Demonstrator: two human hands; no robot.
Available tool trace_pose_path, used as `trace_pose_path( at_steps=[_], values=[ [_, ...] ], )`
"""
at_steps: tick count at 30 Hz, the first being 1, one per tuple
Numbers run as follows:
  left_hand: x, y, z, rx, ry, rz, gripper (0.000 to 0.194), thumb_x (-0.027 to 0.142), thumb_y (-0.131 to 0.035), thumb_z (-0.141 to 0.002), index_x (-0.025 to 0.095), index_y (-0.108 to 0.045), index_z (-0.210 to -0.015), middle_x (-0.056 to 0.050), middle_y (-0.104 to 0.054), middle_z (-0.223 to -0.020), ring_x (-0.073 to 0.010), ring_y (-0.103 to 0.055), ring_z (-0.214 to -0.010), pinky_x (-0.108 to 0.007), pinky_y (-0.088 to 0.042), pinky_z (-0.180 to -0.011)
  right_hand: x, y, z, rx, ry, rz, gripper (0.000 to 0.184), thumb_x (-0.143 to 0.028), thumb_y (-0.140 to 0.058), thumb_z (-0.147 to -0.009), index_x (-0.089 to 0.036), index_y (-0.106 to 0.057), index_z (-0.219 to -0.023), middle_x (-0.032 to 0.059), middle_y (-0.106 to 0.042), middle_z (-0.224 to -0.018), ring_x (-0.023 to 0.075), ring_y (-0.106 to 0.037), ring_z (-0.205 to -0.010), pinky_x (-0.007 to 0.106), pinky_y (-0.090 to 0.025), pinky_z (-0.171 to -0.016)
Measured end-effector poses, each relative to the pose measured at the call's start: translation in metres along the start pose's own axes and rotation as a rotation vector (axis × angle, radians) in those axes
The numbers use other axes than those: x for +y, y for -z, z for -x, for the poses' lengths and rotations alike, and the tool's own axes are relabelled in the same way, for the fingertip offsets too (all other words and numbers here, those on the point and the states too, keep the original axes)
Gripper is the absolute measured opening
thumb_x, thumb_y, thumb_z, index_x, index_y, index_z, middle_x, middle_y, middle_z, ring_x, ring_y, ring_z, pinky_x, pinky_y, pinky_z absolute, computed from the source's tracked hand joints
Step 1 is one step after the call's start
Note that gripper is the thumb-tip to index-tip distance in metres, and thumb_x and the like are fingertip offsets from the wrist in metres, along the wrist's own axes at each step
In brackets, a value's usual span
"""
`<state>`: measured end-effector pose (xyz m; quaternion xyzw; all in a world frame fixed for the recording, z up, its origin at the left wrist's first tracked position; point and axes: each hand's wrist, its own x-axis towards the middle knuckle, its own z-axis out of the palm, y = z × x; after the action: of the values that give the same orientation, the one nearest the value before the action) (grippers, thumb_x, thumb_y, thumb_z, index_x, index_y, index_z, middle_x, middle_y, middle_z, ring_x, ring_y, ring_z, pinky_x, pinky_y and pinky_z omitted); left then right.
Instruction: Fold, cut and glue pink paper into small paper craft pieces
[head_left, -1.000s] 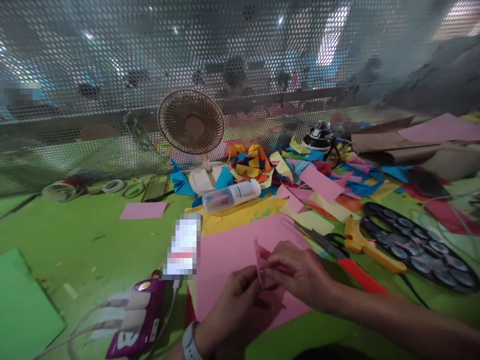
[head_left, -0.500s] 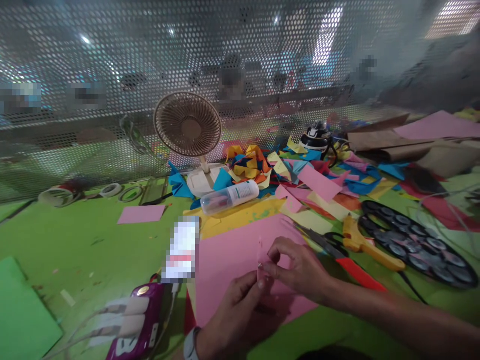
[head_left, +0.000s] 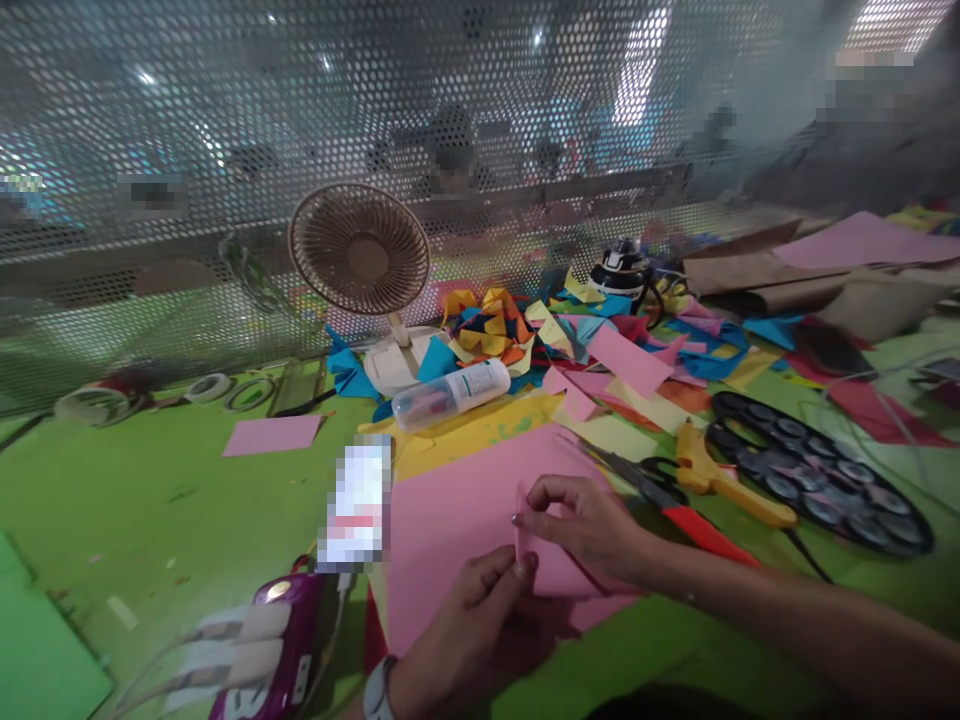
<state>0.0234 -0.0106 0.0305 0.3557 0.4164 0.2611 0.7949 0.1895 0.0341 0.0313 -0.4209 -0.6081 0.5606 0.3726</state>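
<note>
Between my two hands is a small folded piece of pink paper (head_left: 555,568), held up over a large pink sheet (head_left: 442,530). My left hand (head_left: 480,605) pinches its lower left edge between thumb and fingers. Higher on the same edge, my right hand (head_left: 581,525) grips the paper with thumb and forefinger. Against the large sheet the small piece's outline is hard to make out. Just right of my right hand lie scissors (head_left: 656,490) and a knife-like tool with a red handle (head_left: 709,535).
A fan (head_left: 367,258) stands at the back beside a clear bottle (head_left: 450,395) and heaped folded paper (head_left: 491,325). To the right lie a yellow glue gun (head_left: 731,485) and a black tray (head_left: 817,475). Leftward are a lit phone (head_left: 356,505) and a purple power strip (head_left: 274,640) with cables.
My right hand has shifted up along the paper's edge, and more of the folded piece shows below it. My left hand keeps its pinch. The whole view has turned slightly right.
</note>
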Motion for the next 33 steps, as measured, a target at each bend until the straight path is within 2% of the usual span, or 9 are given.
trace_pose_path(
  at_steps=[5,11,15,18,24,29,31,33],
  values=[
    [0.002,0.0,0.002,-0.018,0.014,0.002,0.044,0.058,-0.062,-0.074,0.015,-0.057,-0.083,-0.002,-0.059,-0.065,-0.0121,-0.057,-0.055,-0.022,-0.04,-0.053,0.001,-0.002,0.0,0.047,-0.034,-0.008,0.026,-0.039,-0.069,-0.073,-0.015,-0.06,-0.069,-0.0012,-0.059,-0.067,0.0114,-0.052,-0.065,0.023,-0.041,-0.061],
    [-0.001,-0.001,-0.001,-0.058,0.018,0.056,0.04,0.055,-0.061,-0.076,0.016,-0.054,-0.081,-0.007,-0.066,-0.07,-0.0098,-0.055,-0.049,-0.02,-0.035,-0.047,0.0,-0.002,0.001,0.073,-0.033,0.002,0.028,-0.04,-0.069,-0.072,-0.016,-0.059,-0.066,-0.0016,-0.058,-0.065,0.0112,-0.05,-0.064,0.023,-0.04,-0.059],
    [-0.011,0.002,-0.006,-0.09,0.019,0.122,0.035,0.05,-0.058,-0.083,0.015,-0.052,-0.084,-0.012,-0.07,-0.079,-0.0133,-0.062,-0.057,-0.021,-0.038,-0.051,0.002,-0.002,0.001,0.067,-0.018,0.007,0.026,-0.04,-0.069,-0.072,-0.016,-0.06,-0.066,-0.0013,-0.059,-0.066,0.0117,-0.052,-0.065,0.023,-0.041,-0.06],
    [-0.014,0.004,-0.007,-0.074,0.021,0.121,0.036,0.05,-0.059,-0.082,0.014,-0.053,-0.086,-0.014,-0.071,-0.083,-0.0164,-0.065,-0.061,-0.023,-0.041,-0.054,0.001,-0.001,0.001,0.06,-0.014,-0.009,0.026,-0.039,-0.069,-0.072,-0.016,-0.06,-0.066,-0.0016,-0.059,-0.066,0.0115,-0.052,-0.065,0.023,-0.041,-0.061],
    [-0.011,0.0,-0.006,-0.04,0.023,0.109,0.042,0.054,-0.061,-0.078,0.014,-0.055,-0.088,-0.013,-0.071,-0.081,-0.0213,-0.068,-0.068,-0.027,-0.045,-0.06,-0.001,-0.001,0.0,0.038,-0.004,-0.019,0.024,-0.037,-0.069,-0.073,-0.015,-0.061,-0.068,-0.0012,-0.059,-0.067,0.0114,-0.052,-0.065,0.023,-0.042,-0.061],
    [-0.006,-0.001,-0.004,-0.053,0.032,0.121,0.035,0.05,-0.059,-0.081,0.016,-0.053,-0.086,-0.011,-0.071,-0.078,-0.0197,-0.067,-0.067,-0.025,-0.045,-0.057,0.001,0.001,-0.002,0.029,0.008,-0.003,0.027,-0.042,-0.066,-0.076,-0.015,-0.061,-0.072,0.0,-0.061,-0.07,0.0123,-0.054,-0.067,0.024,-0.043,-0.063],
    [-0.003,0.003,-0.003,0.005,-0.018,0.059,0.033,0.049,-0.058,-0.082,0.016,-0.054,-0.085,-0.009,-0.07,-0.076,-0.0185,-0.066,-0.065,-0.024,-0.045,-0.055,0.001,0.005,-0.003,0.015,0.019,-0.003,0.031,-0.046,-0.059,-0.081,-0.016,-0.061,-0.077,0.0011,-0.061,-0.073,0.0131,-0.055,-0.07,0.025,-0.044,-0.065],
    [0.0,0.009,-0.004,0.135,-0.129,-0.055,0.033,0.048,-0.061,-0.08,0.015,-0.058,-0.079,-0.005,-0.068,-0.073,-0.0173,-0.065,-0.065,-0.025,-0.047,-0.058,0.001,0.01,-0.005,0.019,0.023,-0.042,0.037,-0.051,-0.048,-0.087,-0.016,-0.061,-0.08,0.0028,-0.062,-0.077,0.0147,-0.057,-0.075,0.028,-0.046,-0.07]
  ],
)
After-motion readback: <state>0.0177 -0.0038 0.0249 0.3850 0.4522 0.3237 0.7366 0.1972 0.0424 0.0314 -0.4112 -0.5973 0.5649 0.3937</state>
